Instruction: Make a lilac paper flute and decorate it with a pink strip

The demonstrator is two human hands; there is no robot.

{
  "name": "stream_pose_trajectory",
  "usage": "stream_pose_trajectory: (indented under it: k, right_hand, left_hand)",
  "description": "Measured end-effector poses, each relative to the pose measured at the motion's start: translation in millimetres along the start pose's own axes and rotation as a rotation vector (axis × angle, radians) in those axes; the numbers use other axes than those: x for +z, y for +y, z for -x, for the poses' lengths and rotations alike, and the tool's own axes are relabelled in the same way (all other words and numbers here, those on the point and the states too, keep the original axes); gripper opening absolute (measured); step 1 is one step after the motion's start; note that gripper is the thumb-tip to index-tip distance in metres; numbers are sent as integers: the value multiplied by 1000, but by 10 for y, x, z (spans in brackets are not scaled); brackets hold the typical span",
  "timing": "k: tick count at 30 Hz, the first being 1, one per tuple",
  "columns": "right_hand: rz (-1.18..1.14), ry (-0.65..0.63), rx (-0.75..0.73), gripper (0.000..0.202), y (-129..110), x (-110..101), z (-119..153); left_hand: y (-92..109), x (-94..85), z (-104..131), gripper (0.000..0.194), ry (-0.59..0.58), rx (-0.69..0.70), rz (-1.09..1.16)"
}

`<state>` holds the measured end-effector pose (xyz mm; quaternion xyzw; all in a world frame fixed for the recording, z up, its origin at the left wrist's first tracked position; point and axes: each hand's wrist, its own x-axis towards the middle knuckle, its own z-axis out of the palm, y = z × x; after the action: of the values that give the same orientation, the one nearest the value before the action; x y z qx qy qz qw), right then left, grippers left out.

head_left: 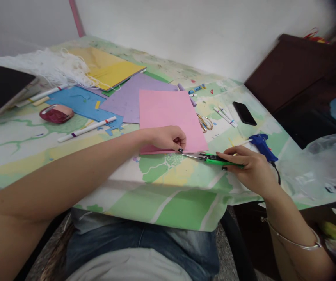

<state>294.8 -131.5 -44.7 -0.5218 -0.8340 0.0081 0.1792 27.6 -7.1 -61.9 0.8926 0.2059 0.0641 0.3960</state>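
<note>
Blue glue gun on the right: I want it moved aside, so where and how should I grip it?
Probably by the handle, from the right: it slants toward the cord, while the right hand crowds the left.

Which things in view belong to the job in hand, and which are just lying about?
In use, seemingly:
- pink paper, under the left hand
- green cutter, in the right hand

Lying about:
- blue glue gun
- white yarn
- yellow paper
- black phone
</note>
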Motion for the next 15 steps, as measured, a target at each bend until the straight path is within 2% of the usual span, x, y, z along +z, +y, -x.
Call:
stream_pose_trajectory:
  k: [10, 15]
  right_hand:
    - [-57, -25, 23, 35, -33, 83, -7]
    - [-57, -11, 30, 32, -2, 56, 24]
  left_hand:
    - [-26, 4, -3, 10, 10, 25, -14]
    - [-40, 3, -8, 11, -4, 17, 30]
